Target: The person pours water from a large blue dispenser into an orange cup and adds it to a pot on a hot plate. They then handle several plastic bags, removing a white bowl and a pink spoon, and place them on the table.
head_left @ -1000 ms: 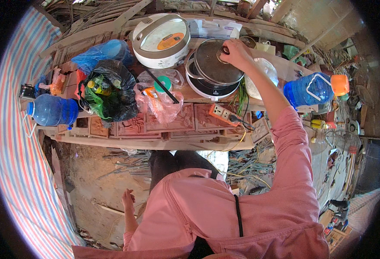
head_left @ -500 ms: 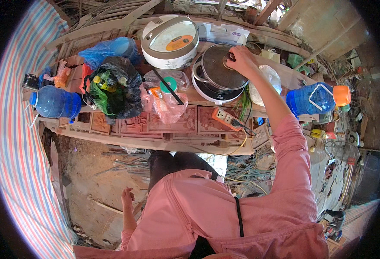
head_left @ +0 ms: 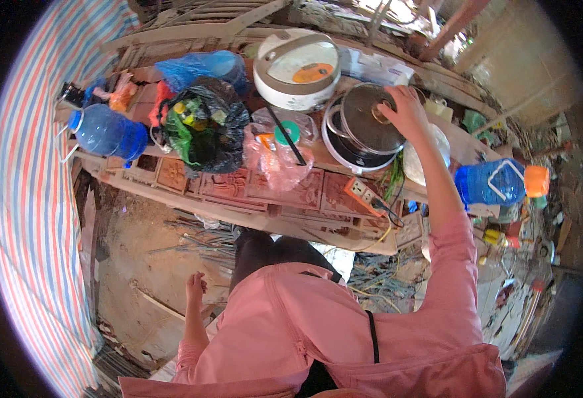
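My right hand (head_left: 408, 113) reaches over the table, its fingers closed round the knob of a dark glass lid (head_left: 361, 126) with a metal rim. Beneath the lid is a metal pot (head_left: 335, 124), a side handle showing at its left. Whether the lid rests fully on the pot I cannot tell. The pot stands on a round white and black electric cooker (head_left: 354, 161). Low at my left side hangs my left hand (head_left: 196, 286), empty, its fingers loosely bent and apart.
A white rice cooker (head_left: 296, 86) stands left of the pot. Nearer are a pink plastic bag (head_left: 275, 166), a green-lidded jar (head_left: 287, 133) and a black bag (head_left: 228, 142). Blue water bottles (head_left: 109, 132) flank the table. An orange power strip (head_left: 363, 194) lies at the front, cord plugged in.
The view has turned, so the table's things appear farther right and tilted. My right hand keeps its grip on the lid knob. My left hand still hangs low, its fingers slightly more bent.
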A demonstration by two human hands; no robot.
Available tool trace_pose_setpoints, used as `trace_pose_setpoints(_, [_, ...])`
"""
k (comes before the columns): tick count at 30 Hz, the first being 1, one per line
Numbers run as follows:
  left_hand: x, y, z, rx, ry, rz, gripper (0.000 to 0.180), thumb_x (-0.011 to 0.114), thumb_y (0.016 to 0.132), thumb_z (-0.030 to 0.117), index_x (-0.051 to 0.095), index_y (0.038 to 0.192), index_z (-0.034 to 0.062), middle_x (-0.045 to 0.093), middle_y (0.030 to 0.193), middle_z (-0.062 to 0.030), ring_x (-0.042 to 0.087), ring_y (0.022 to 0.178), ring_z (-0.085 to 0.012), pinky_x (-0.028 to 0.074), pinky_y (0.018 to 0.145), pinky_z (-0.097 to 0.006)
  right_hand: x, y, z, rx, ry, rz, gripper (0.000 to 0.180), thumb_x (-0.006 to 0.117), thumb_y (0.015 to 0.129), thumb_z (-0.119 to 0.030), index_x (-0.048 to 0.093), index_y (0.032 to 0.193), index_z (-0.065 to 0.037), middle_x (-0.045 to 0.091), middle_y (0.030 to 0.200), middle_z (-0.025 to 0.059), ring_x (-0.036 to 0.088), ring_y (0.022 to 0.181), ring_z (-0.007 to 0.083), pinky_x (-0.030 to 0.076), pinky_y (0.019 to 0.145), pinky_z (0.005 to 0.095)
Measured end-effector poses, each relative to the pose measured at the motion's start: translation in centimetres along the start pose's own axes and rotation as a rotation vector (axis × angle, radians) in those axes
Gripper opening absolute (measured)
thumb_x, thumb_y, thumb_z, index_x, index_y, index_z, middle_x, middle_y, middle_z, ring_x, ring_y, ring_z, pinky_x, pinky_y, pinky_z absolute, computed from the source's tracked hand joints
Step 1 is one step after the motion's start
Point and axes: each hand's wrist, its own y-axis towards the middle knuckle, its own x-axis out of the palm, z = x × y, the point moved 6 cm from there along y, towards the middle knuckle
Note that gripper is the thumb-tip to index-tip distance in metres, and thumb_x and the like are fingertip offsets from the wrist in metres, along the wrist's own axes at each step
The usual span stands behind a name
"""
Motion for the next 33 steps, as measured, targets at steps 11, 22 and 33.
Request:
trace_pose_setpoints(11, [1.9,3.0,10.4,0.4,-0.049,0.057,0.052,0.056,0.099,0.025,0.038,0.145,0.0089,0.056,0.12,-0.0089,0.056,0.101,-0.0162,0.048,0.088,-0.032,2.4,-11.0,-10.9,0.069,0.246,-0.034,0.022,0.067,0.085,-0.014,0.065,0.104,-0.004,0.063,0.109,0.0172,0.057,0.103,0.036,0.046,0.09,0.0452])
trace_pose_setpoints(22, [0.2,12.7,32.7,0.841,-0.067,-0.004,0.054,0.062,0.094,0.018,0.04,0.141,0.0035,0.052,0.13,-0.0144,0.051,0.119,-0.0247,0.041,0.102,-0.037,5.2,-17.7,-19.8,0.446,0.124,-0.191,0.018,0.065,0.084,-0.009,0.066,0.101,-0.005,0.066,0.098,0.0121,0.061,0.093,0.0319,0.048,0.082,0.0433])
trace_pose_setpoints(33, [-3.9,24.1,42.3,0.939,-0.1,-0.033,0.057,0.06,0.094,0.017,0.036,0.146,0.0095,0.048,0.129,-0.0163,0.054,0.113,-0.0274,0.047,0.092,-0.038,12.4,-10.3,-32.3,0.303,0.249,-0.192,0.017,0.066,0.084,-0.004,0.065,0.101,-0.001,0.065,0.091,0.0137,0.061,0.081,0.0287,0.049,0.073,0.0381])
